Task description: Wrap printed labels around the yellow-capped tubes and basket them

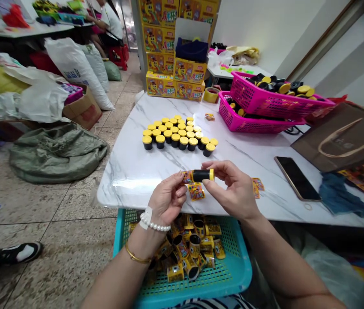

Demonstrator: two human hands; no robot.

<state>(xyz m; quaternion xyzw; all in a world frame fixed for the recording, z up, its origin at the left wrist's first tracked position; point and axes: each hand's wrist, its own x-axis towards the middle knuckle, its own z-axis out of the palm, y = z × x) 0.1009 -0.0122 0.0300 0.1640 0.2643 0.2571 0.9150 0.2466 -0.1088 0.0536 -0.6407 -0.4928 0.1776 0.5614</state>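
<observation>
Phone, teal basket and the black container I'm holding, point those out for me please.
Black container (201, 175), head view: on its dark side.
Teal basket (232, 257), head view: on the bare mesh at its right.
Phone (297, 178), head view: on its dark screen.

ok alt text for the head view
A left hand holds a small black cylinder by its colourful printed end, the right hand at its yellow end, over a white marbled table. Beyond stand yellow-lidded black cups; below, a turquoise plastic basket holds yellow printed cups.

Black tube (202, 175) partly covered by left hand (170, 195), sticker (196, 192) print too small to read, co-worker (111, 22) cut off at top, teal basket (245, 272) partly hidden
</observation>
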